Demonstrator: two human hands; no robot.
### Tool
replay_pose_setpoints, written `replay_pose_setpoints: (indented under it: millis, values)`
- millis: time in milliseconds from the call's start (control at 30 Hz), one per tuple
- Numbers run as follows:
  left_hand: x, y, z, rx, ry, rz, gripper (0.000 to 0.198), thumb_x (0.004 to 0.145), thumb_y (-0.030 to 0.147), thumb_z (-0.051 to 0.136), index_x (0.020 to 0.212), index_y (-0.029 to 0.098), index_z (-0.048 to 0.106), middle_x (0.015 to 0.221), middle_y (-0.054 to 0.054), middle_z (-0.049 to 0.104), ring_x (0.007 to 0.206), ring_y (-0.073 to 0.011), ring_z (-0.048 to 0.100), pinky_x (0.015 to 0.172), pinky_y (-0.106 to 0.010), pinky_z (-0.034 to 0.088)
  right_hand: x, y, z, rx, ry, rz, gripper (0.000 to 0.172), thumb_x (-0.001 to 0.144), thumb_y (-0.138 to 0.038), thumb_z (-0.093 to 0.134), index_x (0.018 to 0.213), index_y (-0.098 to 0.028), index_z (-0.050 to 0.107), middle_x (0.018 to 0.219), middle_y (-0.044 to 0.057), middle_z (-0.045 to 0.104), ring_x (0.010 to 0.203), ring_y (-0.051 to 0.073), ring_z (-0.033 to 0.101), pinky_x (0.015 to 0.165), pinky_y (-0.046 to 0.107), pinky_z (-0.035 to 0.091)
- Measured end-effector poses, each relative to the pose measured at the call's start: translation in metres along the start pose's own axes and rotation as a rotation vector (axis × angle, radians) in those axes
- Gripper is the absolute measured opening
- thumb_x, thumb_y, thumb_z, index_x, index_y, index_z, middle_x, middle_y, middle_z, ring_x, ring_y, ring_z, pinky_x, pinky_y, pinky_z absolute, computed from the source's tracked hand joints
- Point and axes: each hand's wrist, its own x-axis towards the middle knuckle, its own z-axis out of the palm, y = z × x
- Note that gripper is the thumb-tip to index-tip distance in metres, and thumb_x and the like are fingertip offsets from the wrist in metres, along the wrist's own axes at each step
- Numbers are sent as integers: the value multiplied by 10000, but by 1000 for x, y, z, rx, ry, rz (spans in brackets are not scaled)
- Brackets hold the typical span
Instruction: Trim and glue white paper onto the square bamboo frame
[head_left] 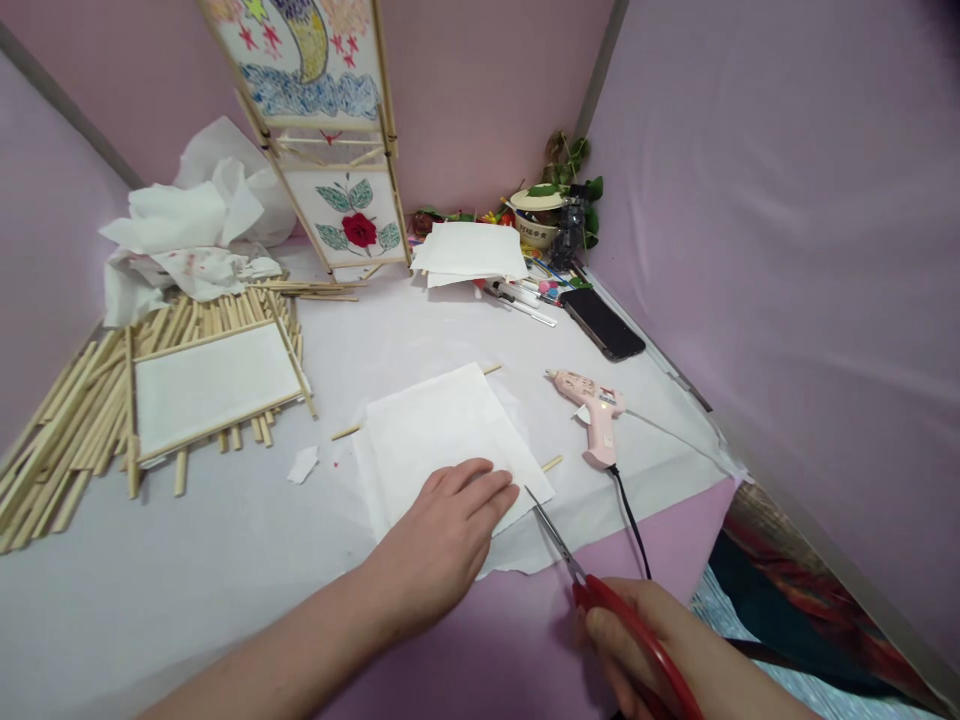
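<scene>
My left hand [446,535] lies flat, fingers together, on the near edge of a white paper sheet [442,425] that covers a wooden stick frame; stick ends poke out at its sides. My right hand [675,650] grips red-handled scissors [592,590] at the lower right. Their blades point up-left, with the tips at the paper's near right edge beside my left fingertips.
A pink glue gun [592,405] with a black cord lies right of the paper. A phone [602,322], pens and a bowl [536,225] sit at the back right. A papered frame [214,385] rests on loose sticks [67,430] at left, crumpled paper [187,230] behind, a painted lantern [330,130] upright.
</scene>
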Motion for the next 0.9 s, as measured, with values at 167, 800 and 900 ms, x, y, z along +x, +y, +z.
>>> replay_pose_setpoints:
  millis: [167, 800, 900]
  values:
    - [1, 0, 0, -8, 18, 3, 451, 905, 59, 410, 1343, 128, 494, 1357, -111, 547, 1267, -290, 432, 971, -480, 456, 0, 3, -1, -14, -11, 11, 615, 748, -807, 459, 764, -193, 468, 520, -48, 471, 417, 69, 408, 427, 202, 268]
    - [-2, -12, -32, 74, -30, -3, 355, 925, 68, 388, 1147, 233, 611, 1261, -43, 617, 1237, -243, 469, 992, -438, 350, 1, 19, -6, -167, 220, -205, 251, 817, -426, 618, 815, -192, 527, 700, -20, 545, 623, 122, 488, 560, 214, 365]
    - [0, -3, -39, 7, 41, -43, 282, 917, 137, 425, 1107, 217, 617, 1245, -82, 603, 1188, -264, 500, 955, -444, 398, 4, 16, -3, -274, 318, -299, 214, 809, -379, 646, 855, -193, 551, 802, 3, 605, 718, 144, 507, 643, 227, 379]
